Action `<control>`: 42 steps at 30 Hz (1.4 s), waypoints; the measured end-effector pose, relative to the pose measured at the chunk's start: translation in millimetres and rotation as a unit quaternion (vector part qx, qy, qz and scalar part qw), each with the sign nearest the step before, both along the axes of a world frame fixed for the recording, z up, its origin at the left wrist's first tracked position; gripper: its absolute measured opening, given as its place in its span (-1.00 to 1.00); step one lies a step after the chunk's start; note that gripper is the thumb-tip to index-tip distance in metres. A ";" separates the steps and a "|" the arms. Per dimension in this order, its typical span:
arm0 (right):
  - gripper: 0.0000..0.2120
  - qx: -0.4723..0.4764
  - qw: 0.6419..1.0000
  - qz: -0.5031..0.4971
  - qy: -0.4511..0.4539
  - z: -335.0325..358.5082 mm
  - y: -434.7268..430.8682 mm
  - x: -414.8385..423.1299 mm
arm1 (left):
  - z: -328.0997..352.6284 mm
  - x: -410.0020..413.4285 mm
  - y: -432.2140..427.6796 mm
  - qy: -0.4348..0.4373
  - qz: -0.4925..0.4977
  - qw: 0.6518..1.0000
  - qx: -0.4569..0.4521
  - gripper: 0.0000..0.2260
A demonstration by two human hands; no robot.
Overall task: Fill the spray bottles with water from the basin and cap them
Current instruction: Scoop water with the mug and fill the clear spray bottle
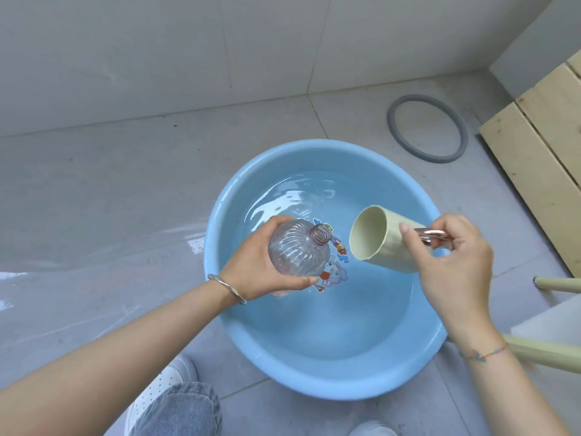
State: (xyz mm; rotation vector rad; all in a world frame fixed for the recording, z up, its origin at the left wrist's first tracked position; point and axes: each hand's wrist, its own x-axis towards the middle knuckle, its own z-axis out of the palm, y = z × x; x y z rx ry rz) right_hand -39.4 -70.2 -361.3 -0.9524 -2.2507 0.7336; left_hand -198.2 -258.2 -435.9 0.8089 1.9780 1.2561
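Observation:
A blue basin [314,382] holding water stands on the tiled floor, with a cartoon print on its bottom. My left hand [251,272] grips a clear ribbed spray bottle [295,250] over the water, its open threaded neck pointing up and to the right, with no cap on it. My right hand [452,262] holds a cream cup [377,237] by its shiny rose-gold handle. The cup lies on its side above the basin, its open mouth facing the bottle's neck, a short gap between them.
A grey rubber ring [393,127] lies on the floor beyond the basin. Pale wooden boards [534,146] lean at the right. Cream-coloured furniture legs [559,284] stand at the right. The floor left of the basin is wet. My shoes [163,385] are by the basin's near side.

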 end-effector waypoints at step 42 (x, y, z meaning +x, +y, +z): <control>-0.60 -0.259 0.935 -0.043 0.238 29.6 -11.6 -11.0 | 0.8 -0.9 0.4 0.004 0.014 1.000 0.001 -0.22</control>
